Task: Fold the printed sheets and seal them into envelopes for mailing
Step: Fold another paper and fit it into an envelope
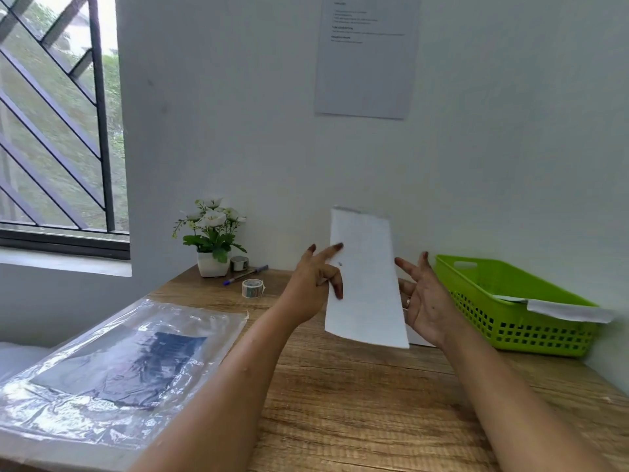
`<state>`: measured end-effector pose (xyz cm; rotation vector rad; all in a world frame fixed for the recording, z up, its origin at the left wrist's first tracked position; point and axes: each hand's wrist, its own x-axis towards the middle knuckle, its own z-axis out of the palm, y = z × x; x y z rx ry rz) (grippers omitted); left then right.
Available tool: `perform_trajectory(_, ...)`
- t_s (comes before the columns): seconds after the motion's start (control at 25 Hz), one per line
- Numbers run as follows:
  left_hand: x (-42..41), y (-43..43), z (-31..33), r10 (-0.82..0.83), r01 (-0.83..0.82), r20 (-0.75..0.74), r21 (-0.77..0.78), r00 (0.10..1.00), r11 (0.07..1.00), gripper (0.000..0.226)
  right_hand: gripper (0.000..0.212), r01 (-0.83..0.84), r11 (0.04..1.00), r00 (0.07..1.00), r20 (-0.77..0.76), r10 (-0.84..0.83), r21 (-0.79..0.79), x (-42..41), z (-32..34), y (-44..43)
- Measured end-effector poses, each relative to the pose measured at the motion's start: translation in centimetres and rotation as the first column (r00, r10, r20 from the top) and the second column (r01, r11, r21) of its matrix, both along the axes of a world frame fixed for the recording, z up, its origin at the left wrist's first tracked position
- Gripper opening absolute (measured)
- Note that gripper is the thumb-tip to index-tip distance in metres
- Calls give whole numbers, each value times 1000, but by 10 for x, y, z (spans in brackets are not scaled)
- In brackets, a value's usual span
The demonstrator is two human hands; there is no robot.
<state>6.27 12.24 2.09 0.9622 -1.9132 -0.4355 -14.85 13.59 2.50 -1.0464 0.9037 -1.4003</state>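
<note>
I saw a folded white sheet (366, 281) held upright above the wooden surface (357, 396), toward its far edge. The left hand (315, 287) pinched the sheet's left edge, grip closed on it; the right hand (423, 301) stood open beside the other edge, possibly touching it. I judged the paper light, limp and easily creased, best held by both long edges. A green basket (510, 321) occupied the far right corner, beneath a white wall.

I see the left hand (315, 284) pinching a folded sheet (366, 281) upright above the table (357, 403); right hand (423, 301) open just beside it.
</note>
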Motion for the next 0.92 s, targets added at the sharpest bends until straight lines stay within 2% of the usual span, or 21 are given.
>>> perform_trajectory(0.08,5,2,3,-26,33,-62,126,998,991,65,39,-1,999,999,-32,0,-43,0,-1,-1)
perform_trajectory(0.12,8,3,4,13,-10,-16,142,1000,990,57,37,0,998,998,-61,-4,-64,1,-1,-1)
perform_trajectory(0.16,12,1,4,100,-112,102,110,990,988,46,37,5,997,995,-98,-12,-75,1,-1,-2)
perform_trajectory(0.24,17,5,5,291,-321,400,8,869,947,33,32,11,997,987,-158,-23,-78,1,-1,-2)
perform_trajectory(0.32,19,7,6,388,-440,536,-33,750,897,27,26,11,997,980,-198,-27,-78,2,2,1)
perform_trajectory(0.36,18,7,6,400,-458,527,-23,750,889,27,23,9,997,975,-223,-26,-76,4,2,1)
perform_trajectory(0.48,8,3,3,338,-404,360,124,869,906,38,17,-48,997,944,-328,28,-54,11,-3,2)
perform_trajectory(0.6,-11,8,-7,153,-256,306,334,940,907,89,15,-130,991,916,-386,111,-22,23,-5,5)
perform_trajectory(0.72,-19,9,-10,115,-168,165,360,980,918,119,15,-191,981,920,-351,174,-14,32,-2,7)
perform_trajectory(0.76,-16,6,-8,131,-169,124,382,984,909,123,16,-212,977,920,-339,195,-14,33,-2,8)
perform_trajectory(0.84,-10,0,-8,164,-214,157,395,974,894,119,14,-247,969,917,-325,231,-9,34,-2,11)
perform_trajectory(0.92,-9,0,-7,203,-290,291,296,935,910,94,15,-254,967,923,-301,240,-7,34,-3,12)
